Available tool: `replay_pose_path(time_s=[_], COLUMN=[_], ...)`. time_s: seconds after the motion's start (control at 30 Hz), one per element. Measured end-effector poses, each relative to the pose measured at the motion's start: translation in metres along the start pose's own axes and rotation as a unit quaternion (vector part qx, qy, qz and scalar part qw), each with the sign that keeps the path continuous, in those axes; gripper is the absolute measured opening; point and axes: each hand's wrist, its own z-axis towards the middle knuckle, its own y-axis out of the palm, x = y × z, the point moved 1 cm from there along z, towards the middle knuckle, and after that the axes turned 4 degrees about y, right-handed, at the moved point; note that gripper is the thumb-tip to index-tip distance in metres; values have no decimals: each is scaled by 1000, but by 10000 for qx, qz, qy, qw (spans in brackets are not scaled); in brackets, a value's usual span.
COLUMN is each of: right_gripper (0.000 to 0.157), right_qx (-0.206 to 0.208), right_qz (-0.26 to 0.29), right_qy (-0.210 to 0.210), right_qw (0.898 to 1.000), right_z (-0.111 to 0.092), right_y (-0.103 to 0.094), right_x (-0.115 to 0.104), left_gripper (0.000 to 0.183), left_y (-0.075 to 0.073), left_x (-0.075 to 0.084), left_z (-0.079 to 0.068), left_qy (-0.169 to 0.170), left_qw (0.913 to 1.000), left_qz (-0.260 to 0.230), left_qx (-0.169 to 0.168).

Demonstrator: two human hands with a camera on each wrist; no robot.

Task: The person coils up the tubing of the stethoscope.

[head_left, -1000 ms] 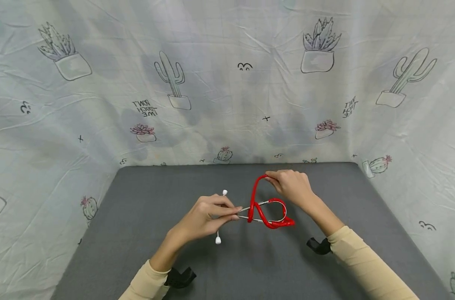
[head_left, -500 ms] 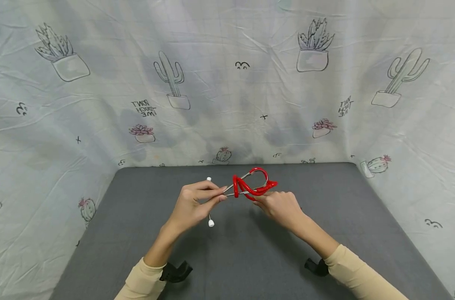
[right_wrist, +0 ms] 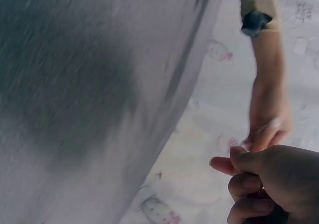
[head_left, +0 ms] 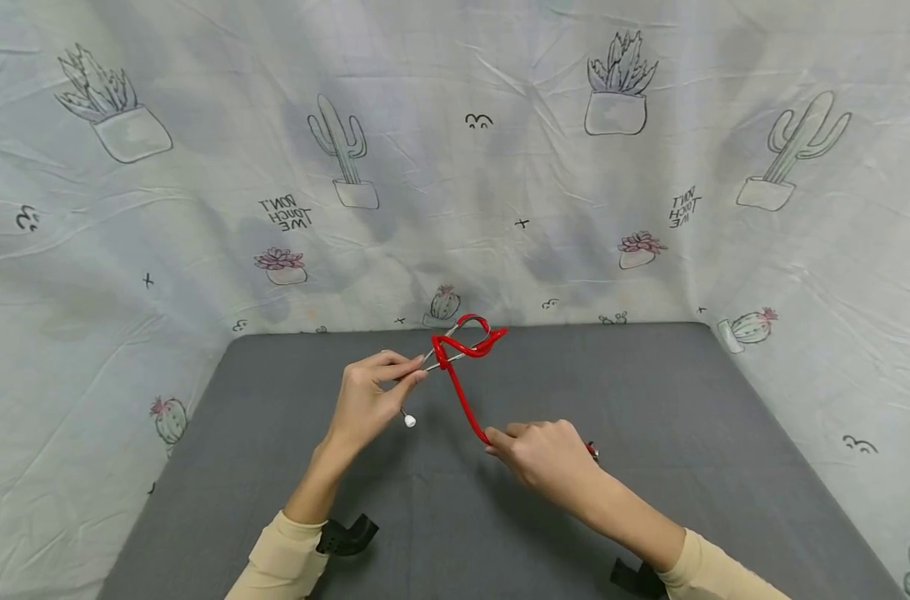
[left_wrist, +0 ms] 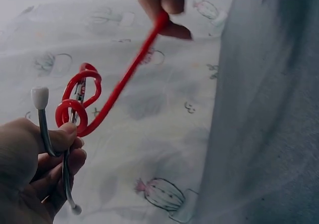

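A stethoscope with red tubing (head_left: 466, 400) and metal ear tubes (head_left: 436, 361) is held in the air above the grey table. My left hand (head_left: 372, 396) pinches the ear tubes between thumb and fingers. One white ear tip (head_left: 410, 421) shows below that hand; in the left wrist view another ear tip (left_wrist: 40, 98) stands above the thumb. The tubing loops round the ear tubes just past the fingertips. From there a taut length runs to my right hand (head_left: 548, 462), which grips it. A small metal end piece (head_left: 592, 451) peeks out behind the right hand, mostly hidden.
The grey table (head_left: 275, 450) lies beneath both hands. A pale cloth (head_left: 425, 167) printed with cacti hangs behind it and along both sides. Black straps (head_left: 347, 535) sit on the wrists, by the beige sleeves (head_left: 286, 554).
My right hand has swung from above the loops, beneath them, then toward the near side, drawing the tubing straight. My left hand has moved slightly left and away with the ear tubes.
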Motion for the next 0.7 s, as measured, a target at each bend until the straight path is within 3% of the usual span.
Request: replay_pose_path(time_s=[0.27,0.7], right_gripper=[25,13], right_qx=[286,23], right_qz=[207,802], right_qy=[-141,145], right_qw=[9993,9967], right_z=[-2,-7], right_y=[-14,-30], right_x=[-9,-11], left_gripper=[25,21], left_y=[4,3], left_x=[-7,-10], left_z=[-5,-9], left_qy=[-368,-737], left_qw=[9989,9959], left_qz=[110,464], left_qx=[-252,-248])
